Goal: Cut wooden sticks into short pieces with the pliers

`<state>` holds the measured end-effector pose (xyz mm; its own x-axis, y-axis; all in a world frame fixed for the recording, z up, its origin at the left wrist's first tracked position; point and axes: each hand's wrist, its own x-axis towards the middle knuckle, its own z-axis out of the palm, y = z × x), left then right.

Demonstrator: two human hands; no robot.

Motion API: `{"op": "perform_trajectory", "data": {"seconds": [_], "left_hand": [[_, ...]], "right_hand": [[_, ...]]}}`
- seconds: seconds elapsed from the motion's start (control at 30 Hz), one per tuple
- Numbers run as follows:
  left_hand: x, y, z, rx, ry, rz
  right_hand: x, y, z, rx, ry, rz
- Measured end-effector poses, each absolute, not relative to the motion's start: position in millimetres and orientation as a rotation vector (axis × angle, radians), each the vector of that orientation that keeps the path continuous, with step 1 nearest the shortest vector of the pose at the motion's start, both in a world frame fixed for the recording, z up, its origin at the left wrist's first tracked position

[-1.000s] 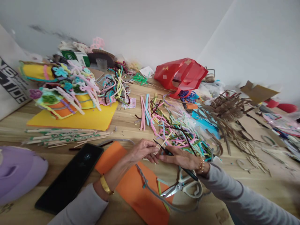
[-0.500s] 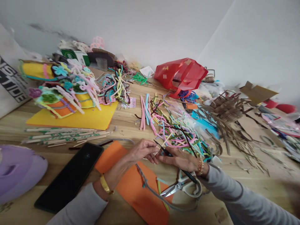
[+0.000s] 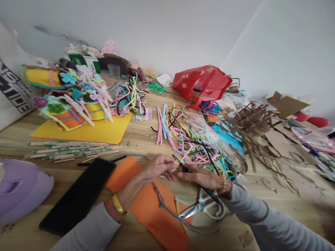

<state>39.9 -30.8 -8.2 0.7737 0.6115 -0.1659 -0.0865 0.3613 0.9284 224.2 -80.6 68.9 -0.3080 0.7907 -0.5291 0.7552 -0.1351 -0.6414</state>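
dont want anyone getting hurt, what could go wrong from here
The dark tool in the right hand has its tip close to the left hand, so a slip might nick a finger. The scissors lie with bare blades near the right wrist, which could brush them.

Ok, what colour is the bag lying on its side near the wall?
Red bag, clearest in the head view.

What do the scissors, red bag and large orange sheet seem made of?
Scissors: blades likely steel, shiny; pale handles probably smooth plastic.
Red bag: plastic or coated fabric, from its sheen and creases.
Orange sheet: matte card or thin foam, flat and evenly coloured.
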Motion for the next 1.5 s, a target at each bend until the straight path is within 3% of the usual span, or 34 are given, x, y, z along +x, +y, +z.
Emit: {"op": "perform_trajectory", "data": {"seconds": [1.5], "left_hand": [[40,-28,-12,1.126,0.539,0.427]], "right_hand": [[227,-78,67,-1.782,-2.098,1.472]]}}
